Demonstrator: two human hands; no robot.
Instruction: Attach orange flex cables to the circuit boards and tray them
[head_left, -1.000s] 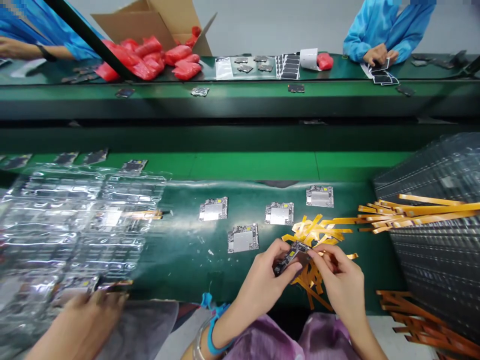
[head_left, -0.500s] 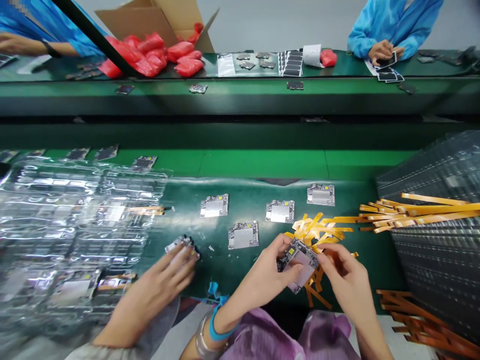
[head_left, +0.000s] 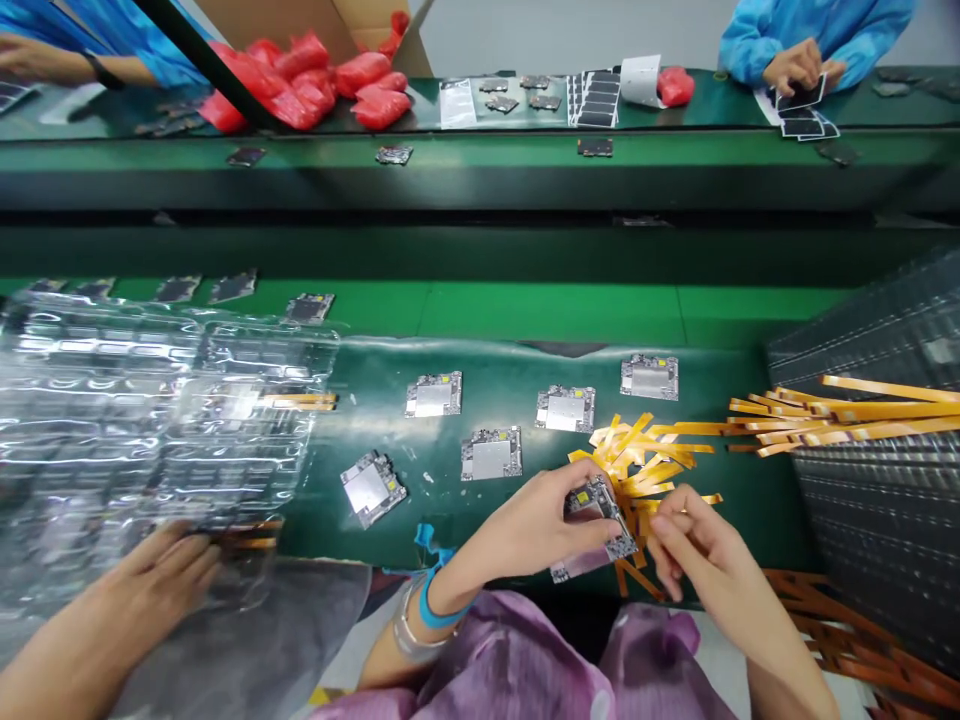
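Note:
My left hand [head_left: 551,515] grips a circuit board [head_left: 581,565] with a silvery shield plate and a yellow sticker, thumb across its face, fingers behind. The board is tilted above the near edge of the bench. Just to its right, my right hand [head_left: 694,545] is closed with thumb and fingers together beside a loose pile of orange flat ribbon cables [head_left: 634,455]. What those fingers pinch, if anything, I cannot make out. Several similar boards lie flat beyond my hands, among them one board [head_left: 491,455] in the middle and another board [head_left: 566,410] near the pile.
A co-worker's hand [head_left: 169,570] reaches over clear plastic trays [head_left: 150,340] at left. One board [head_left: 373,488] lies between us. Dark stacked trays [head_left: 885,480] stand at right, with bundled ribbon cables [head_left: 847,415]. Beyond the green conveyor [head_left: 555,308], people work beside red bags [head_left: 300,85].
My right hand has drawn away from the board, right and downward. The board has turned in my left hand. The co-worker's hand has left the nearby board and moved left to the trays.

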